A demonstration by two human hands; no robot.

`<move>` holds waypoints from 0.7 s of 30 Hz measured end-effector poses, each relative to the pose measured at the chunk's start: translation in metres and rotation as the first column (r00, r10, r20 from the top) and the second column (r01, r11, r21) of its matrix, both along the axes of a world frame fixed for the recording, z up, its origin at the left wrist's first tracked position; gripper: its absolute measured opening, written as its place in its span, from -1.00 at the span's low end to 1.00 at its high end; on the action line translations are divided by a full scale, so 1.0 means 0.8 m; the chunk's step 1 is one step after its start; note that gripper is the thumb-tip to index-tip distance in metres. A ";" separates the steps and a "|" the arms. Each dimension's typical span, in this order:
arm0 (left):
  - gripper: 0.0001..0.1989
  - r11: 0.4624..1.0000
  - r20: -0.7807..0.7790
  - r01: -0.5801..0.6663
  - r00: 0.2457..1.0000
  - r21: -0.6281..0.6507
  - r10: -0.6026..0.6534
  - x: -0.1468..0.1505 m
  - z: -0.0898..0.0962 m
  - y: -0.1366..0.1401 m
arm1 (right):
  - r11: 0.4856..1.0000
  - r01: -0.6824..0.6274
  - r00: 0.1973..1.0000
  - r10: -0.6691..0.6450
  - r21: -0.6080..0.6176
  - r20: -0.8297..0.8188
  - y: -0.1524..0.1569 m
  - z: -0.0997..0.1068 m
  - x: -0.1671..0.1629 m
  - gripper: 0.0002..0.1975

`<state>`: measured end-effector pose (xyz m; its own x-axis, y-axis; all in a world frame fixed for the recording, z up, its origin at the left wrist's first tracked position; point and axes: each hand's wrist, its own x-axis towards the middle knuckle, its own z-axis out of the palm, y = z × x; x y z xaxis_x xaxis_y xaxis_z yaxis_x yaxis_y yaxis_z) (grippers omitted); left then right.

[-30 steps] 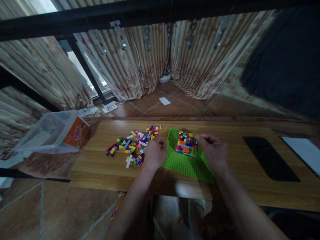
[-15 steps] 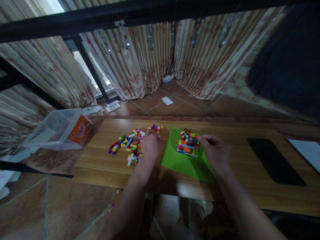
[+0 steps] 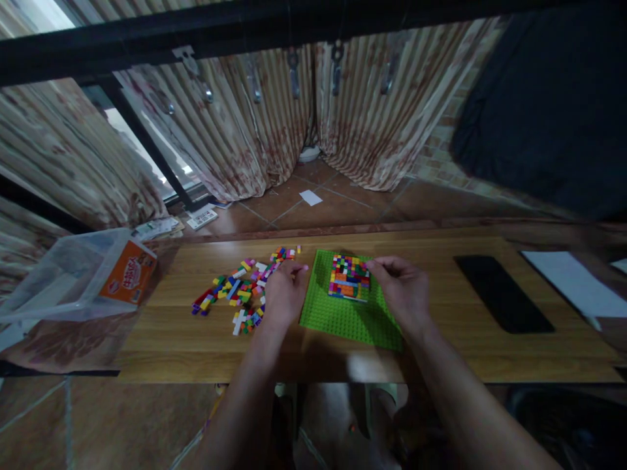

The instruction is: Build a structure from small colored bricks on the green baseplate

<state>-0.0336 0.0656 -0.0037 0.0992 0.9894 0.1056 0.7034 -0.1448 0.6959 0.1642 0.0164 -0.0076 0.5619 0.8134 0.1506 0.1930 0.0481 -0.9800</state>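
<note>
My left hand [image 3: 285, 290] is closed in a pinch between the loose bricks and the baseplate, with a small pink toy brick [image 3: 306, 267] at its fingertips. A green studded baseplate [image 3: 326, 313] lies on the wooden table, carrying a multicoloured square of toy bricks [image 3: 349, 277]. At the right edge of that square, my right hand [image 3: 404, 287] has thumb and forefinger pressed together. Whatever it pinches, if anything, is too small to make out. Loose bricks [image 3: 235, 287] of many colours are spread to the left, partly hidden by my left hand.
On the left stands a clear plastic bin [image 3: 68, 274] with an orange label. A black flat slab [image 3: 504, 294] and a white sheet [image 3: 573, 281] lie on the right of the wooden table [image 3: 186, 352]. Curtains [image 3: 264, 130] hang beyond it.
My left hand has come away from the loose bricks towards the baseplate, a pink brick now showing in its fingers. My right hand stays beside the brick square. The view has shifted right.
</note>
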 end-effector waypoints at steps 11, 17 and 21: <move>-0.86 0.923 0.710 0.370 0.678 -0.104 -0.192 0.037 0.005 -0.030 | 0.922 -0.380 0.923 0.383 0.073 -0.041 -0.015 -0.001 -0.035 -0.81; -0.86 0.938 0.670 0.331 0.720 -0.103 -0.180 0.040 -0.005 -0.029 | 0.949 -0.309 0.951 0.310 0.070 -0.010 -0.014 0.003 -0.024 -0.85; -0.81 0.984 0.457 0.156 0.884 -0.089 -0.098 0.032 -0.008 -0.023 | 0.989 -0.149 0.989 0.149 0.017 -0.020 -0.007 0.002 0.004 -0.83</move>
